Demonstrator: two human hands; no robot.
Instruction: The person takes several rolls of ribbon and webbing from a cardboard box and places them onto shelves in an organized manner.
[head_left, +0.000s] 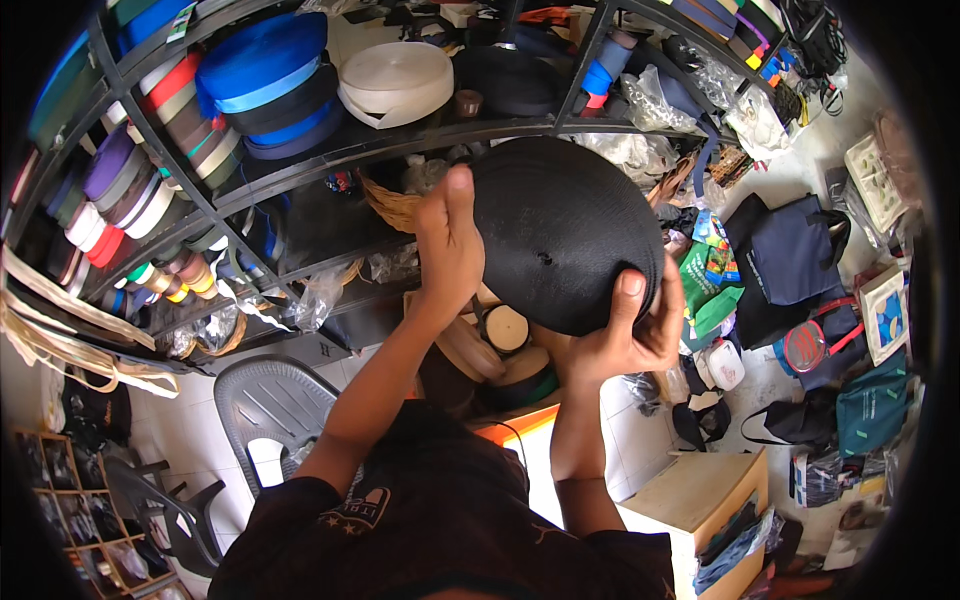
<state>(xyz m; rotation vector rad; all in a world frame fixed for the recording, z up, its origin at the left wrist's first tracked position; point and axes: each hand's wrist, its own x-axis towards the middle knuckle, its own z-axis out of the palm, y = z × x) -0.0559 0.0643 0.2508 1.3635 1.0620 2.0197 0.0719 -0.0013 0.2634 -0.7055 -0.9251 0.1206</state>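
Note:
A large black roll of webbing tape [565, 235] is held up in front of a dark metal shelf [400, 140]. My left hand [447, 245] grips its left edge, thumb up along the rim. My right hand [632, 330] cups its lower right edge, thumb pressed on the flat face. The roll is tilted, its flat side turned toward me. Both arms reach up from my dark shirt at the bottom.
The shelf carries several rolls of tape: blue rolls [265, 65], a white roll [397, 80], a black roll [505, 80]. A grey plastic chair [270, 400] stands lower left. Bags [790, 260] and packets cover the floor at right. A wooden box [700, 495] sits lower right.

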